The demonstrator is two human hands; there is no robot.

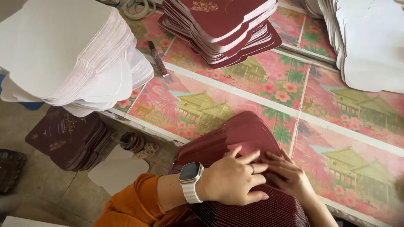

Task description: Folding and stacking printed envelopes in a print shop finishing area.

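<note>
A fanned stack of dark red shaped cards (235,134) lies at the near edge of the table. My left hand (233,178), with a white-banded watch on the wrist and an orange sleeve, rests flat on top of the stack with fingers spread. My right hand (290,176) lies beside it on the same stack, its fingers tucked partly under the left hand's fingertips. Both hands press on the cards; neither lifts one clear.
A taller pile of dark red cards (223,29) stands at the back. White card stacks sit at the left (71,54) and back right (370,42). A pen (157,59) lies on the pink patterned tablecloth (336,126). More dark cards (67,141) and a tape roll (131,141) lie on the floor.
</note>
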